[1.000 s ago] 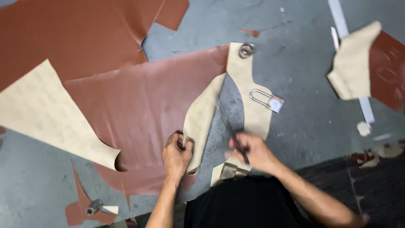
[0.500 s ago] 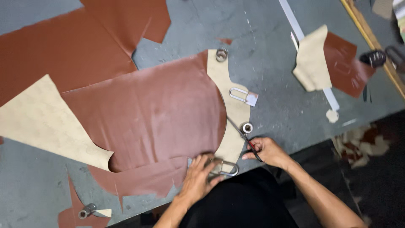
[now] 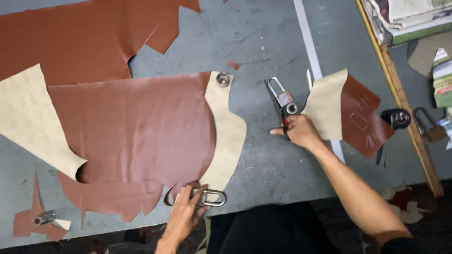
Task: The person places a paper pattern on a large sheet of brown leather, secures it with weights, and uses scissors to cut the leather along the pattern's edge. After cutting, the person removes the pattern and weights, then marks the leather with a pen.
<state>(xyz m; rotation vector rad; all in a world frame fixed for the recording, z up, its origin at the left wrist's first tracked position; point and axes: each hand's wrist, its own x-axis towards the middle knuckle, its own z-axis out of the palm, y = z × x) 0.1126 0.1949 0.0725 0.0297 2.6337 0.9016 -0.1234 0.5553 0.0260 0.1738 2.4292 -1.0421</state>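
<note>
A brown leather piece (image 3: pixel 132 127) lies flat on the grey table (image 3: pixel 268 47). A cream pattern piece (image 3: pixel 229 136) lies over its right edge, and a round metal weight (image 3: pixel 222 79) sits on the pattern's top end. My left hand (image 3: pixel 184 214) grips a silver padlock (image 3: pixel 212 197) at the pattern's lower end, near the table's front edge. My right hand (image 3: pixel 300 132) is out to the right, closed on a thin dark tool (image 3: pixel 286 123). It rests just below a second padlock (image 3: pixel 281 96) and a small round weight (image 3: pixel 292 109).
A large leather hide (image 3: pixel 70 42) covers the back left, with a cream piece (image 3: pixel 28 117) on it. A cream and brown cut piece (image 3: pixel 348 108) lies right of my hand. Further right are a wooden edge strip (image 3: pixel 400 94), a black round object (image 3: pixel 395 117), another padlock (image 3: pixel 429 130) and stacked papers (image 3: pixel 409 14).
My right hand has moved away from the pattern to the right, and a padlock and round weight now lie there. My left hand has taken the padlock at the pattern's lower end.
</note>
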